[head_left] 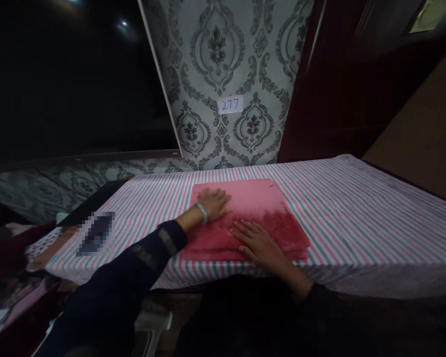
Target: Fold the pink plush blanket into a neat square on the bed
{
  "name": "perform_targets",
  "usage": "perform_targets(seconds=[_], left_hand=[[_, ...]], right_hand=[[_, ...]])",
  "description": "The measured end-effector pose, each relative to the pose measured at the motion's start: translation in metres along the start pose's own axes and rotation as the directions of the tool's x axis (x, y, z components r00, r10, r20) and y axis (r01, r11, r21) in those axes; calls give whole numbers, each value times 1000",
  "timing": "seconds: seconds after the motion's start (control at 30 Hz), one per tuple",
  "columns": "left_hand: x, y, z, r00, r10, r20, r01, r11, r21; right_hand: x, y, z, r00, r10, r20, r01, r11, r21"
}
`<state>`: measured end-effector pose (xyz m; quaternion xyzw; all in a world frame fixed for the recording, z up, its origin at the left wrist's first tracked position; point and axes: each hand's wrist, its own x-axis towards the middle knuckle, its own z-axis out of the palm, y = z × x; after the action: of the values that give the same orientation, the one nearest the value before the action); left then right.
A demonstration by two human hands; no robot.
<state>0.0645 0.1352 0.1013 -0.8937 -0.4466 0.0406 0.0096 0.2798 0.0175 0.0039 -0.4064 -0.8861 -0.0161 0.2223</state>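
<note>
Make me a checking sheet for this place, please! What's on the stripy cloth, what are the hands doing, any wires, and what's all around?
Surface: striped cloth, pink, grey and white, hanging over the front edge.
Things being handled: folded red cloth, pinker toward the back, lying flat near the front edge.
Clutter: dark item on the left, pixelated, can't tell what; fabrics heaped at far left.
Hands: left hand and right hand both lie spread on the red cloth; bracelet on the left wrist.
Cables: nothing seen.
Surroundings: patterned wallpaper, paper label reading 277, big dark screen at left.
</note>
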Motion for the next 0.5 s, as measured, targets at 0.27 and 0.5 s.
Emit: perform_targets(seconds=[0.27,0.5], left_hand=[[-127,47,55,976,-84,-199,79,996,-35],[-126,66,112,883,-278,-378,258,961,-103]], right_hand=[[59,10,-34,991,-60,123,41,988,151],[143,-9,1,921,-158,355,153,987,42]])
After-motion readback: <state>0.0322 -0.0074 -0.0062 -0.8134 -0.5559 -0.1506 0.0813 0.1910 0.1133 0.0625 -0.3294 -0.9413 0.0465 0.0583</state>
